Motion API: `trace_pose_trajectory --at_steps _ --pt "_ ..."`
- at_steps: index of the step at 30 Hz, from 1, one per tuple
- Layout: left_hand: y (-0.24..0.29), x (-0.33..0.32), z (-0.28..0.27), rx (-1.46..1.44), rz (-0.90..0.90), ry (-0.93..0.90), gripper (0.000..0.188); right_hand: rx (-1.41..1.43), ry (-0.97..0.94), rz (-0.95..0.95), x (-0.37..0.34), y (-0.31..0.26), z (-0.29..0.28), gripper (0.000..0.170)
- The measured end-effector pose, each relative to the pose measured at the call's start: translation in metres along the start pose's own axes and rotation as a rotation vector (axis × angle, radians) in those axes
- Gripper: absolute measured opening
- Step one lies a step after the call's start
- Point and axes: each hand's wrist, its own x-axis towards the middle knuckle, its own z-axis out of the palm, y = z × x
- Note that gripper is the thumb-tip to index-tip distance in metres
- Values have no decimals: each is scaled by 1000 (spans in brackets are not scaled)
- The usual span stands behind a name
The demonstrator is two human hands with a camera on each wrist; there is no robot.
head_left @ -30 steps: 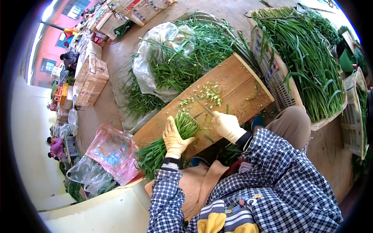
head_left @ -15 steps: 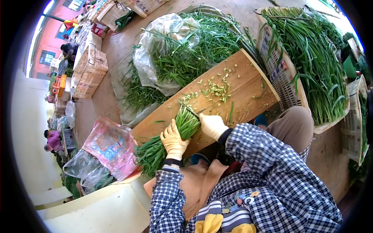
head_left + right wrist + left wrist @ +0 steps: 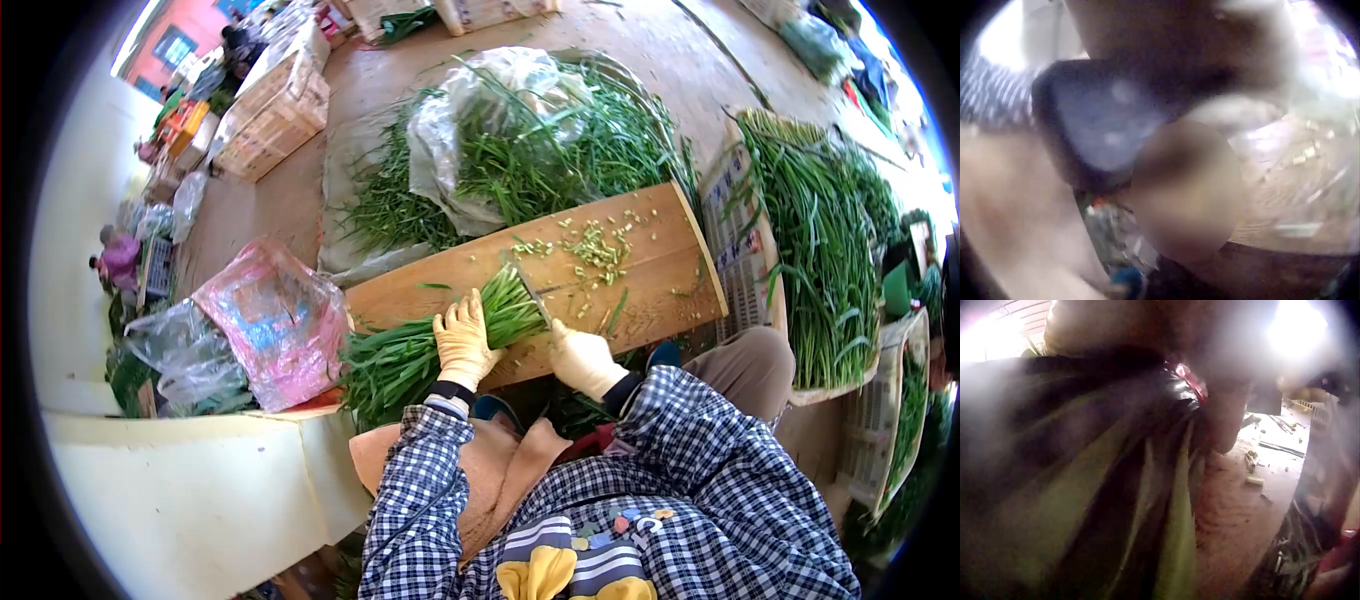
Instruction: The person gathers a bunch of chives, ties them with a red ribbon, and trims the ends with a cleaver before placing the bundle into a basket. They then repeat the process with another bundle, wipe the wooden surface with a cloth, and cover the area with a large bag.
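A bunch of long green stalks (image 3: 510,300) lies on the wooden board (image 3: 650,290), cut ends pointing right. My gloved left hand (image 3: 463,345) grips it from above, thumb spread toward the right. My gloved right hand (image 3: 585,360) holds a knife (image 3: 530,293), its blade standing against the cut ends; the handle is hidden in the fist. Short cut pieces (image 3: 600,252) are scattered on the board beyond the blade. Dark, blurred stalks (image 3: 1172,537) fill much of the left wrist view. The right wrist view, heavily blurred, shows part of the board (image 3: 1272,206).
Behind the board is a heap of greens (image 3: 530,170) partly under clear plastic. A crate of long greens (image 3: 820,260) stands at the right. Pink plastic wrapping (image 3: 275,325) lies at the left, beside a pale ledge (image 3: 180,480). A bent knee (image 3: 750,370) is close to the board.
My right hand has brought the knife from over the board to the bunch's cut ends. My left hand keeps its grip. The head view has shifted, turning the board flatter across the picture.
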Motion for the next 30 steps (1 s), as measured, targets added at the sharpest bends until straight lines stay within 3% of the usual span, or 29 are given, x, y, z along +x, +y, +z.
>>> trace_pose_trajectory --at_steps 1,4,5,7,9,10,12,14,15,17,18,20,21,23,24,25,27,28,29,30 --pt "-2 -5 -5 -17 -25 11 132 11 117 -21 5 7 -3 41" --pt "4 -19 -27 -56 -77 17 132 -153 252 163 35 46 -22 44" --pt "9 -31 -33 -89 -98 124 119 -272 197 274 46 59 -28 49" --pt "23 -51 -27 -258 -128 348 101 -415 150 270 57 88 -28 60" --pt "46 -74 -16 -507 -70 468 73 -609 -106 358 64 68 -60 68" --pt "57 -84 -5 -560 -71 445 66 -547 -192 408 68 28 -91 71" --pt "74 -101 13 -697 -69 346 56 -408 73 88 66 -3 -99 73" --pt "83 -108 15 -734 -70 308 54 -401 -4 -274 62 -55 -96 80" --pt "85 -107 10 -726 -37 258 50 -652 167 -533 68 -48 -59 92" --pt "85 -106 14 -715 -6 211 46 -827 14 -658 80 -71 -42 101" --pt "84 -106 29 -887 -13 154 44 -826 16 -661 88 -77 -41 101" --pt "79 -100 76 -1286 -89 57 42 -686 -261 -442 111 -84 -45 103" --pt "66 -87 78 -1462 -179 -252 47 -675 -287 -465 120 -88 -51 98" --pt "44 -96 61 -1931 -400 -207 57 -632 -487 -407 127 -103 -74 90" --pt "36 -87 58 -2042 -622 -312 72 -636 -486 -408 123 -105 -82 90" --pt "31 -85 66 -2131 -686 -272 82 -398 -640 -331 120 -101 -92 87" --pt "30 -83 62 -2408 -636 -140 85 48 -915 -165 117 -77 -88 77" --pt "31 -83 58 -2419 -633 -129 85 298 -932 -198 105 -63 -81 71" --pt "33 -83 51 -2617 -490 -107 85 548 -941 -229 89 -55 -73 67" --pt "34 -84 45 -2805 -328 -84 84 497 -957 -86 68 -65 -87 68"
